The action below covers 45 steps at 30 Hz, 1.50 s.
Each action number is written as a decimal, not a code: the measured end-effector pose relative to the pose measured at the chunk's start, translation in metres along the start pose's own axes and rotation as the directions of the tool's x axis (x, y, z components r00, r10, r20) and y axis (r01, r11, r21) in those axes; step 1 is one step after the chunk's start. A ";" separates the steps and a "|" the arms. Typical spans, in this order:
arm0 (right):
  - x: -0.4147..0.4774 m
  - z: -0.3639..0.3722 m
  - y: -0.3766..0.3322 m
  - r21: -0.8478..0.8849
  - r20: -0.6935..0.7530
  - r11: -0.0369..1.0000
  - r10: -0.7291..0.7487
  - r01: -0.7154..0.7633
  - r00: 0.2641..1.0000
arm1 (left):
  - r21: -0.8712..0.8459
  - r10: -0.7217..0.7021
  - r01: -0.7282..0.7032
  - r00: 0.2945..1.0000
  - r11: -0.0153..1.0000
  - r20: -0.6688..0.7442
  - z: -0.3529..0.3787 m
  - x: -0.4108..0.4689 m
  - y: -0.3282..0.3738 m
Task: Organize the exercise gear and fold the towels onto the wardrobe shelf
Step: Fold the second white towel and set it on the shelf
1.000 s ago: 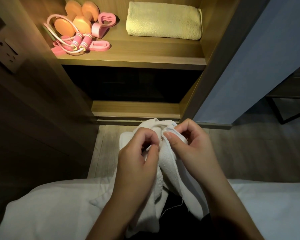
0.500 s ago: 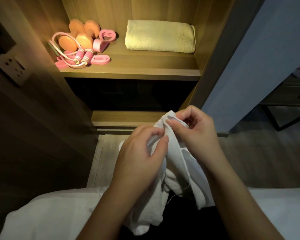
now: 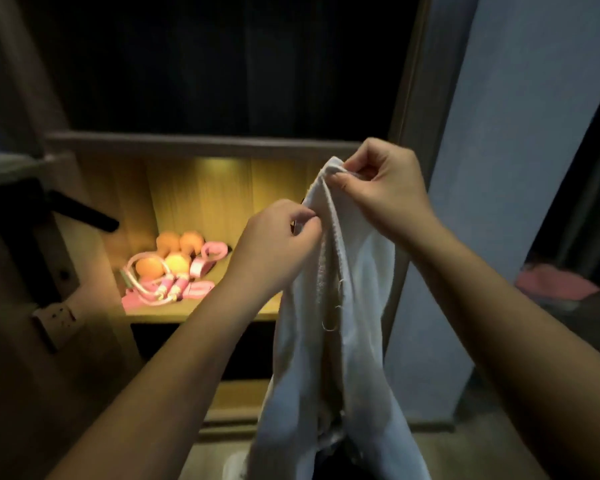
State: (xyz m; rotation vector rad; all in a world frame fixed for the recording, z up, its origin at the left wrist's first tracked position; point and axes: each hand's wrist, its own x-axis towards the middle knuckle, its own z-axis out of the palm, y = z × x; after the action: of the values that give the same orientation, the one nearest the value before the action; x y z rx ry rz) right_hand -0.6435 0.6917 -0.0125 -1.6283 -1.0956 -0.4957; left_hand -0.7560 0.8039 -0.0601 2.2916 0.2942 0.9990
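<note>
A white towel (image 3: 340, 341) hangs lengthwise in front of me, held up by both hands. My right hand (image 3: 381, 188) pinches its top corner, and my left hand (image 3: 278, 244) pinches the edge a little lower and to the left. Behind them is the lit wardrobe shelf (image 3: 201, 311). On its left part lie orange dumbbells (image 3: 174, 251), a pink skipping rope (image 3: 160, 289) and pink bands (image 3: 212, 254). The towel and my arms hide the right part of the shelf.
A dark compartment (image 3: 229, 64) sits above the lit shelf. The wardrobe's left side panel carries a wall socket (image 3: 56, 315). A pale blue wall (image 3: 492, 168) stands at the right, with something pink (image 3: 555, 284) on dark furniture beyond it.
Both hands have lifted the white towel from my lap up in front of the shelf, so it hangs long. The view has tilted up; the folded yellow towel is out of sight.
</note>
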 end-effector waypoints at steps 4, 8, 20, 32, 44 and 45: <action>0.036 -0.008 -0.015 -0.056 -0.050 0.998 -0.042 0.040 0.998 | -0.004 0.044 -0.044 0.999 0.999 -0.017 -0.016 0.036 0.019; 0.069 -0.016 -0.032 -0.073 -0.113 0.996 -0.056 0.048 0.992 | 0.056 0.102 -0.098 0.991 0.994 -0.081 -0.026 0.058 0.041; 0.126 -0.066 -0.043 0.003 -0.195 0.997 0.076 -0.077 0.978 | 0.094 0.062 -0.054 0.994 0.994 -0.089 -0.029 0.087 0.042; 0.095 -0.096 -0.037 0.305 0.286 0.841 0.366 -0.446 0.886 | -0.135 0.176 -0.187 0.981 0.973 -0.086 -0.061 0.070 0.055; 0.015 -0.073 0.016 0.117 -0.096 0.955 0.286 -0.274 0.954 | -0.211 -0.047 0.190 0.837 0.959 0.544 -0.015 -0.013 -0.004; 0.006 -0.072 0.023 0.088 -0.100 0.948 0.315 -0.307 0.944 | -0.175 -0.058 0.184 0.830 0.967 0.555 -0.007 -0.024 -0.017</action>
State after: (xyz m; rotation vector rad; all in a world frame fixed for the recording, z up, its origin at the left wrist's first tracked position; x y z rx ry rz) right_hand -0.6064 0.6276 0.0053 -1.6518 -0.7446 -0.3313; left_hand -0.7770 0.8104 -0.0806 2.2049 0.0778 0.2600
